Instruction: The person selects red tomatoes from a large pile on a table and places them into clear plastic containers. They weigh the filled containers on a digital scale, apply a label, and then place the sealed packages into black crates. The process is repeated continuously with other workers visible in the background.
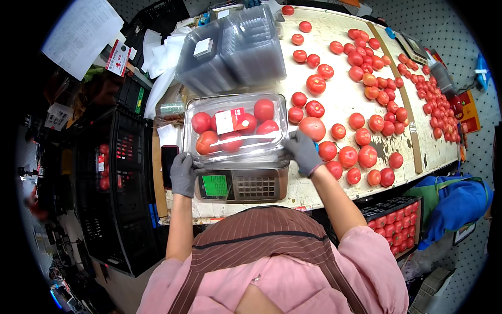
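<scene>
**Clamshell on scale, held at both ends**

The clear clamshell (235, 128) of tomatoes sits on the scale (243, 184), between the two gloved hands. The left hand (184, 174) is closed on its near left corner; the right hand (302, 152) is closed on its right edge. A red-and-white label (228, 120) lies on the lid. Behind it stand stacked empty trays (232, 49). Loose tomatoes (366, 83) cover the table (340, 99) to the right. A red-and-white price sign (118, 57) stands far left.
</scene>
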A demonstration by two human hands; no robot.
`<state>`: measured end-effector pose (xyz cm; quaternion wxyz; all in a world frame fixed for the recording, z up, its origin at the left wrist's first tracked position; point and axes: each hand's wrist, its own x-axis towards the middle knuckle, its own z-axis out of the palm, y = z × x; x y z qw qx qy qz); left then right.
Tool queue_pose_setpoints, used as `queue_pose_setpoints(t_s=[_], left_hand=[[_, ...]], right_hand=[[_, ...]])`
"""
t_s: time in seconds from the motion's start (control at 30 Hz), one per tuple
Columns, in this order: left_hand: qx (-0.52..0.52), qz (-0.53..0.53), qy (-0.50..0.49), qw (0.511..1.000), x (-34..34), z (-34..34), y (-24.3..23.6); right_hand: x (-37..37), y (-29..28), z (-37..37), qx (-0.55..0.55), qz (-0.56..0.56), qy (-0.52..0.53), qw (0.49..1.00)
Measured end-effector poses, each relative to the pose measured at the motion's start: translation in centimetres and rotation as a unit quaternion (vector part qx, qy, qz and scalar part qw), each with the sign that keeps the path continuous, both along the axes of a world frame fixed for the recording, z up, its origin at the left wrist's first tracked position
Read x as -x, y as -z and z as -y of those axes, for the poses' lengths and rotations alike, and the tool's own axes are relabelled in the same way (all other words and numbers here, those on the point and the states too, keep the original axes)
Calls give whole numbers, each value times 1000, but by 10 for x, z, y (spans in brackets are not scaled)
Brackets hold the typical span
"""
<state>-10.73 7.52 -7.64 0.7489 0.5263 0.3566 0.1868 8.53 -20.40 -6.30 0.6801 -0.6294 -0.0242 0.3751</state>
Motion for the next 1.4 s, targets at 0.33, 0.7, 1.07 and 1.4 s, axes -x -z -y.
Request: queue_pose_setpoints(t_s=[0.33,0.7,1.07,1.4], left_hand=[[-153,-62,0,986,1,-24,32],[157,-84,307,935,3,106,-6],[425,-122,202,874,-127,270,143],[186,-116,230,948,-102,283,146]], right_hand=[[22,6,-4,-16,8,31,999],[38,98,101,205,176,167,948],[45,107,105,125,67,137,980],[194,149,145,228,-40,115,966]])
